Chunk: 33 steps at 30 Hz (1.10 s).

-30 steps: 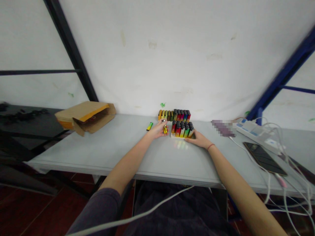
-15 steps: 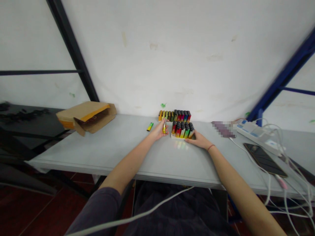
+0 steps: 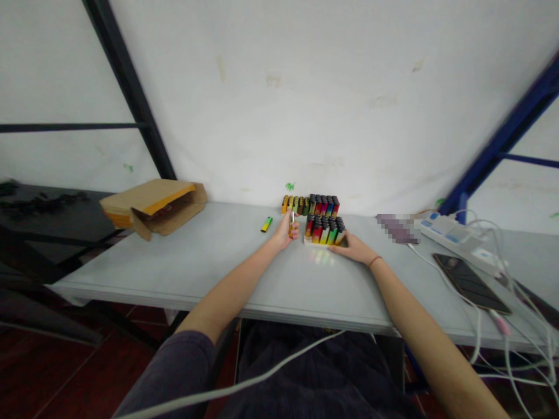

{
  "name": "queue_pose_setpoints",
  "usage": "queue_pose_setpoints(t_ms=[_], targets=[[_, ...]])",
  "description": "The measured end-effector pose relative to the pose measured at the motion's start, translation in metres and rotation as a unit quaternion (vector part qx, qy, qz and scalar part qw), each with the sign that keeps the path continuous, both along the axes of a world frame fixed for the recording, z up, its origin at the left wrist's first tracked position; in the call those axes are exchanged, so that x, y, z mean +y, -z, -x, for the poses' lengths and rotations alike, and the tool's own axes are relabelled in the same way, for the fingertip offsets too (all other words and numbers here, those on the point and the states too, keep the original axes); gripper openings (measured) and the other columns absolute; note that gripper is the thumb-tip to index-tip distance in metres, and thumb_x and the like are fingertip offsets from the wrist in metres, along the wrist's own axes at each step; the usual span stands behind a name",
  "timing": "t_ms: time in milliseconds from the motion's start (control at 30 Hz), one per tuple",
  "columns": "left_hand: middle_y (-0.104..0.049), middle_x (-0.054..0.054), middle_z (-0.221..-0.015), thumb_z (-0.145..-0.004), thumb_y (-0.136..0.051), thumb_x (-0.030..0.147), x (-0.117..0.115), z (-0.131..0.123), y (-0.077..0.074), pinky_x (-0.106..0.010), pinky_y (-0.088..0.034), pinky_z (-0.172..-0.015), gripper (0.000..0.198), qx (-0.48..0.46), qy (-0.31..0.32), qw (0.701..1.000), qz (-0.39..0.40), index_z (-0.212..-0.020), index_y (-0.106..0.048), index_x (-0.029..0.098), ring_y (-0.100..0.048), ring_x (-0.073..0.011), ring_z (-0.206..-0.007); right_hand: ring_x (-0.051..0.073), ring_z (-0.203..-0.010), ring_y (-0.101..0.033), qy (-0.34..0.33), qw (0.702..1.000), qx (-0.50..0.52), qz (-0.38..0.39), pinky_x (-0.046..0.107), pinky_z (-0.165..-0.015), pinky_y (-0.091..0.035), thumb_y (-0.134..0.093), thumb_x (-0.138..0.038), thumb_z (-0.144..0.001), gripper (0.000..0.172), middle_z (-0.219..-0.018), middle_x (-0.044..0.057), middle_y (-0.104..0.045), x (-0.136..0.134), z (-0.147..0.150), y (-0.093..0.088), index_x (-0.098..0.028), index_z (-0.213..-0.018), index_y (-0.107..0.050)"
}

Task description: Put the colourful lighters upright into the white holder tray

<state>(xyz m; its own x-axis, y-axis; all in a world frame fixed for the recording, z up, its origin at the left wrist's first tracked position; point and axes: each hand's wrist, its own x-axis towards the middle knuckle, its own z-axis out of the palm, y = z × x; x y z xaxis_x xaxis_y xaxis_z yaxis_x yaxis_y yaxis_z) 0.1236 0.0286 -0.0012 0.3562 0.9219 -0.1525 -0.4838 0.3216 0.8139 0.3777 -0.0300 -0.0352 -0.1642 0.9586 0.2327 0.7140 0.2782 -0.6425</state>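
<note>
My left hand (image 3: 285, 233) is closed around a yellow lighter (image 3: 292, 231) with a shiny metal top, held upright just left of a tray. That white tray (image 3: 315, 244) is packed with upright lighters (image 3: 324, 233) in red, white, green and orange, all with black tops. My right hand (image 3: 357, 249) grips the tray's right front corner, thumb along the front edge. A single green and yellow lighter (image 3: 266, 224) lies flat on the table to the left of my left hand. Behind the tray, more lighters (image 3: 323, 206) stand in rows against the wall, beside yellow and olive ones (image 3: 297, 205).
An opened cardboard box (image 3: 152, 203) lies on the left of the grey table (image 3: 183, 267). On the right are a phone (image 3: 471, 282), a power strip (image 3: 458, 241) with tangled white cables, and a blurred-out item (image 3: 397, 228). A white cable (image 3: 262, 375) crosses my lap.
The lighter in my left hand has turned slightly, and the fingers have shifted on it. My right hand stays on the tray. Everything else looks the same.
</note>
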Motion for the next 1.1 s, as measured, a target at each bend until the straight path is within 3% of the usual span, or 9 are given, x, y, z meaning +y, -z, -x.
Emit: queue_pose_setpoints(t_ms=[100, 233, 300, 467, 733, 933, 1100], targets=[[-0.026, 0.01, -0.041, -0.09, -0.039, 0.07, -0.003, -0.005, 0.0, -0.018, -0.013, -0.034, 0.054, 0.032, -0.012, 0.999, 0.003, -0.067, -0.043, 0.021, -0.019, -0.0056, -0.03, 0.033, -0.109, -0.067, 0.005, 1.0, 0.009, 0.003, 0.048, -0.099, -0.053, -0.08, -0.052, -0.073, 0.055, -0.117, 0.011, -0.073, -0.001, 0.0, -0.001, -0.022, -0.115, -0.061], [-0.032, 0.007, -0.04, -0.089, -0.04, 0.071, -0.008, -0.011, 0.003, -0.018, -0.023, -0.036, 0.056, 0.07, -0.05, 0.995, -0.056, -0.062, -0.041, 0.021, -0.031, -0.0071, -0.032, 0.033, -0.112, -0.066, 0.0, 1.0, 0.005, 0.005, 0.048, -0.101, -0.052, -0.079, -0.052, -0.074, 0.057, -0.119, 0.011, -0.072, -0.002, 0.001, -0.003, -0.021, -0.118, -0.06], [-0.033, 0.007, -0.041, -0.089, -0.04, 0.07, -0.009, -0.012, 0.003, -0.018, -0.022, -0.036, 0.056, 0.084, -0.069, 0.991, -0.072, -0.062, -0.041, 0.021, -0.031, -0.0066, -0.032, 0.032, -0.114, -0.065, -0.002, 1.0, -0.001, 0.01, 0.048, -0.102, -0.05, -0.077, -0.052, -0.075, 0.058, -0.123, 0.012, -0.07, -0.003, 0.001, -0.004, -0.021, -0.121, -0.058], [-0.024, 0.009, -0.04, -0.089, -0.036, 0.071, -0.009, -0.009, -0.001, -0.019, -0.012, -0.035, 0.056, 0.093, -0.094, 0.991, -0.021, -0.061, -0.034, 0.023, -0.018, -0.0056, -0.031, 0.031, -0.112, -0.065, -0.002, 1.0, -0.006, 0.018, 0.048, -0.102, -0.051, -0.076, -0.052, -0.076, 0.054, -0.122, 0.011, -0.07, -0.003, 0.001, -0.004, -0.022, -0.117, -0.058], [-0.023, 0.008, -0.04, -0.097, -0.029, 0.045, -0.009, -0.009, -0.003, -0.019, -0.012, -0.035, 0.041, 0.075, -0.109, 0.991, 0.011, -0.062, -0.033, 0.023, -0.015, -0.0064, -0.03, 0.032, -0.113, -0.065, -0.003, 1.0, -0.012, 0.02, 0.05, -0.102, -0.05, -0.074, -0.051, -0.078, 0.054, -0.123, 0.012, -0.069, -0.001, 0.0, -0.002, -0.021, -0.119, -0.057], [-0.024, 0.008, -0.041, -0.095, -0.032, 0.045, -0.01, -0.01, 0.0, -0.018, -0.013, -0.035, 0.04, 0.068, -0.145, 0.987, 0.0, -0.062, -0.035, 0.022, -0.017, -0.0064, -0.031, 0.031, -0.111, -0.066, -0.007, 1.0, -0.01, 0.018, 0.047, -0.101, -0.051, -0.075, -0.05, -0.078, 0.05, -0.122, 0.011, -0.07, 0.0, -0.001, -0.002, -0.022, -0.115, -0.058], [-0.023, 0.009, -0.041, -0.095, -0.032, 0.053, -0.009, -0.009, 0.0, -0.018, -0.013, -0.035, 0.043, 0.069, -0.133, 0.989, -0.003, -0.065, -0.037, 0.023, -0.017, -0.0066, -0.031, 0.03, -0.11, -0.067, -0.005, 1.0, -0.011, 0.013, 0.046, -0.099, -0.052, -0.075, -0.051, -0.077, 0.05, -0.121, 0.01, -0.07, -0.001, 0.0, -0.002, -0.022, -0.114, -0.059]])
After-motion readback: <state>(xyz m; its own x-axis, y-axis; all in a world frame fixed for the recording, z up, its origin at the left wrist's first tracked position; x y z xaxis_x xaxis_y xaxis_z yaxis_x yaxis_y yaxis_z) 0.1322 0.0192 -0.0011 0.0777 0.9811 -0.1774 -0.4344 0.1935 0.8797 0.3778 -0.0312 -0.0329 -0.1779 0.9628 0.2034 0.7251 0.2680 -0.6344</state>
